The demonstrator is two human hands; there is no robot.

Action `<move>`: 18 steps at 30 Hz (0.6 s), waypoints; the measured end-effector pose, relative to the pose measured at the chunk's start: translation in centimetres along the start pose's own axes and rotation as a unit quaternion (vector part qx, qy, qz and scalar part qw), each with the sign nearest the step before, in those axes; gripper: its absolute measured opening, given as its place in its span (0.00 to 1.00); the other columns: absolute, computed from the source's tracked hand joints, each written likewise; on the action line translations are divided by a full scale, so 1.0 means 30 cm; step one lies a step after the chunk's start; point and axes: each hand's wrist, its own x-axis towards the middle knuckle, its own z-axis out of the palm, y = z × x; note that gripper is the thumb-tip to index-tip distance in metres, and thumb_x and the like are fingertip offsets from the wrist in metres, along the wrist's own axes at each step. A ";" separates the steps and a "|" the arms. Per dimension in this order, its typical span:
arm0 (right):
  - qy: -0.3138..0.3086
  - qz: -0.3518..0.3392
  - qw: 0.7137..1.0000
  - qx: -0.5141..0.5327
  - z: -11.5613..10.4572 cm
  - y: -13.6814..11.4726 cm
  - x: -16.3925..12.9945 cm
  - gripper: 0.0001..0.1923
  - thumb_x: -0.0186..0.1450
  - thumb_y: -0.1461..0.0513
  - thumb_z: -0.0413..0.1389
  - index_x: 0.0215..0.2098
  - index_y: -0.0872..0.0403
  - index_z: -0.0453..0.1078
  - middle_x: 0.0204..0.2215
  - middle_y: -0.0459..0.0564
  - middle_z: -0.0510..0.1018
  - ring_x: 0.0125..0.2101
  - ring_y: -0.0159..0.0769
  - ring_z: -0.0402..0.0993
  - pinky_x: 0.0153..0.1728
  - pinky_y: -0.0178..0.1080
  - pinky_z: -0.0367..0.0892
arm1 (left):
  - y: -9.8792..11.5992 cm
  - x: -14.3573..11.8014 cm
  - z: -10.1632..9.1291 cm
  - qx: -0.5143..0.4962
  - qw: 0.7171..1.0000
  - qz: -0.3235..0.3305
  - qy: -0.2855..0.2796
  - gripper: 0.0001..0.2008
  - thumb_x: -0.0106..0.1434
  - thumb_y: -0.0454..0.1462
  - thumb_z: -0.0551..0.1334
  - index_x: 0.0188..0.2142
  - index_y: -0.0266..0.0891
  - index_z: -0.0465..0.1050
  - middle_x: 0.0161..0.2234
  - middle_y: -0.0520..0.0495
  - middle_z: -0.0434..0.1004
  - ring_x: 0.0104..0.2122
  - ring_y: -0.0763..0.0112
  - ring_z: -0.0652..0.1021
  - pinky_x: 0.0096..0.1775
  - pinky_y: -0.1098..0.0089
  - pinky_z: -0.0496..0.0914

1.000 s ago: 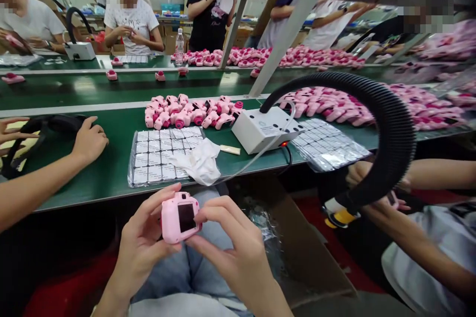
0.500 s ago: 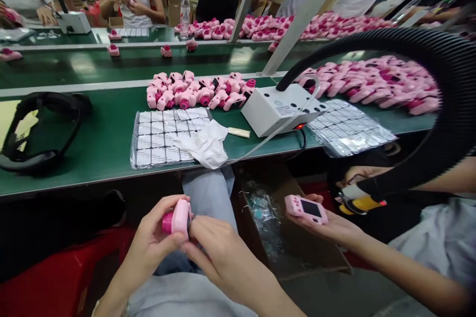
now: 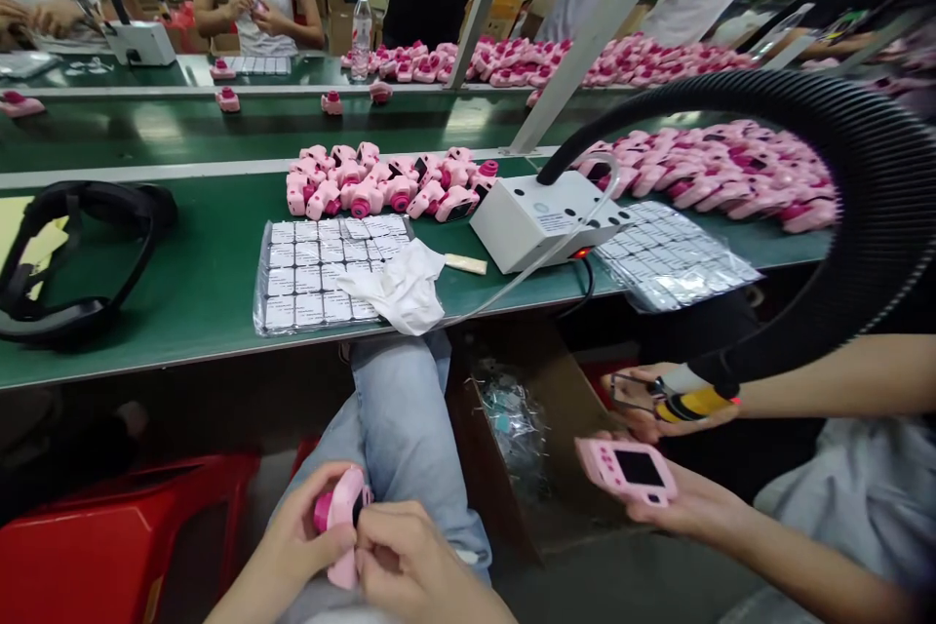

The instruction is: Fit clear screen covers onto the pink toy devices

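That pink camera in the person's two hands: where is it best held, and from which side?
Probably by the rim of the camera, coming from the left, as the left hand does. It is turned edge-on: the lens juts leftward and the screen faces right, towards the right hand, so a rim pinch should avoid both.

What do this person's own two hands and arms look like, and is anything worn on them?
The left hand and right hand are bare: no glove or ring shows. The visible parts of the forearms show no sleeve.
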 end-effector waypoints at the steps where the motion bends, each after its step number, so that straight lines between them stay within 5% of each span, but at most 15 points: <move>1: 0.023 -0.014 1.000 0.003 0.020 0.014 0.000 0.16 0.66 0.65 0.59 0.25 0.50 0.57 0.21 0.39 0.65 0.23 0.30 0.61 0.28 0.35 0.58 | -0.001 0.003 0.008 -0.005 1.000 -0.010 -0.005 0.32 0.58 0.58 0.79 0.56 0.47 0.84 0.54 0.41 0.87 0.52 0.49 0.85 0.55 0.58 0.79; 5: 0.133 -0.068 0.984 -0.096 0.024 0.086 -0.021 0.12 0.62 0.65 0.55 0.24 0.50 0.56 0.20 0.40 0.65 0.22 0.30 0.60 0.26 0.37 0.54 | 0.007 -0.012 0.038 -0.046 0.995 -0.072 -0.056 0.29 0.61 0.57 0.77 0.56 0.47 0.84 0.46 0.45 0.85 0.45 0.56 0.84 0.50 0.61 0.78; 7: 0.231 0.014 0.955 -0.187 -0.056 0.152 -0.043 0.12 0.62 0.60 0.54 0.22 0.50 0.59 0.20 0.42 0.66 0.21 0.31 0.62 0.26 0.37 0.56 | 0.016 -0.043 0.032 -0.094 0.981 -0.136 -0.101 0.31 0.59 0.58 0.79 0.56 0.46 0.83 0.43 0.46 0.84 0.41 0.60 0.83 0.46 0.63 0.78; 10: 0.373 0.211 0.865 -0.262 -0.259 0.283 -0.079 0.15 0.67 0.53 0.51 0.25 0.49 0.68 0.20 0.45 0.70 0.23 0.36 0.67 0.30 0.38 0.64 | 0.034 -0.084 -0.022 -0.119 0.969 -0.183 -0.118 0.36 0.53 0.58 0.82 0.56 0.45 0.81 0.46 0.44 0.84 0.42 0.60 0.83 0.45 0.64 0.77; 14: 0.398 0.378 0.782 -0.297 -0.497 0.435 -0.102 0.18 0.70 0.56 0.49 0.28 0.52 0.76 0.22 0.55 0.78 0.28 0.47 0.77 0.36 0.43 0.69 | 0.119 -0.043 -0.130 -0.119 0.991 -0.056 -0.038 0.39 0.44 0.52 0.87 0.52 0.46 0.79 0.54 0.39 0.84 0.46 0.53 0.85 0.42 0.64 0.80; 18: 0.306 0.463 0.769 -0.317 -0.554 0.487 -0.079 0.14 0.67 0.61 0.55 0.37 0.56 0.84 0.25 0.64 0.83 0.29 0.57 0.84 0.33 0.46 0.71 | 0.300 0.093 -0.203 -0.029 0.982 0.119 0.142 0.31 0.49 0.38 0.86 0.49 0.45 0.76 0.63 0.35 0.80 0.58 0.49 0.84 0.50 0.61 0.83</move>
